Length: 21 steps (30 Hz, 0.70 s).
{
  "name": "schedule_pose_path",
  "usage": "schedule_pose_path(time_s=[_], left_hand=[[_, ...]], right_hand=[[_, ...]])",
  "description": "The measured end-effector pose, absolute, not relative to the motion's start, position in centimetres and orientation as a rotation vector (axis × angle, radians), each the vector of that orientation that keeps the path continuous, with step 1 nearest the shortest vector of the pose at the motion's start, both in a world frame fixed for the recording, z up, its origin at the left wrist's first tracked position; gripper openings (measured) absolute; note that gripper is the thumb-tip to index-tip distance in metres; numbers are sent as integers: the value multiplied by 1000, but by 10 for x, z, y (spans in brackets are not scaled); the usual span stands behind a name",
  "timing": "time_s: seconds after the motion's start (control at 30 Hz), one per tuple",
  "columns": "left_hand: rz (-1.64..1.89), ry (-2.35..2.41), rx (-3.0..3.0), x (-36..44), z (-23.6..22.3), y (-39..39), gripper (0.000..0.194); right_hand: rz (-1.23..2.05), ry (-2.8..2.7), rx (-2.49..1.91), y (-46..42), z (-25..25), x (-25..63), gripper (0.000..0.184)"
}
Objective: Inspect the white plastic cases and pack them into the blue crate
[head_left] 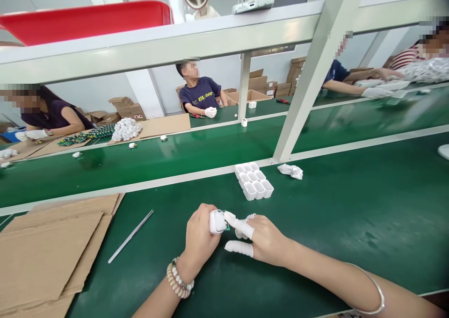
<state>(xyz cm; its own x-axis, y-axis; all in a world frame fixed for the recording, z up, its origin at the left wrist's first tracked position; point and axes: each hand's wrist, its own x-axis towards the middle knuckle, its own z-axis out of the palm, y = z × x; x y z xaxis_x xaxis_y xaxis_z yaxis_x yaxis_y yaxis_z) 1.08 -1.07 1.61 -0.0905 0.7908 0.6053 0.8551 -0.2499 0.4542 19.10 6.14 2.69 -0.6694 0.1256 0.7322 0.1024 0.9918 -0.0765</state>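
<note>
My left hand (201,231) is closed around a small white plastic housing (214,222). A green circuit board (227,225) shows at the housing's right side, partly hidden by fingers. My right hand (261,236) wears white finger cots. Its index fingertip touches the board's edge, while the thumb stretches out below, apart from it; the other fingers are partly hidden. Beyond my hands, several open white housings (249,191) stand grouped in rows on the green table (315,224). Metal tweezers (130,236) lie to the left of my left hand.
Cardboard sheets (45,252) cover the table's left side. A crumpled white wad (291,171) lies near a slanted white post (305,84). Past a pale rail runs a green conveyor belt (196,152) carrying small white parts. Co-workers (203,93) sit across it. A red bin (87,21) rests overhead.
</note>
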Motion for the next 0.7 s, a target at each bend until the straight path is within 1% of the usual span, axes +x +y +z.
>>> schedule_pose_path(time_s=[0.23, 0.47, 0.7], left_hand=[[-1243, -1901, -2053, 9, 15, -10, 19], [-1165, -1895, -2039, 7, 12, -9, 21], [-1099, -1888, -2055, 7, 11, -10, 20]], right_hand=[[244, -2458, -186, 64, 26, 190, 48], [461, -2583, -206, 65, 23, 191, 51], [521, -2647, -235, 65, 22, 189, 58]])
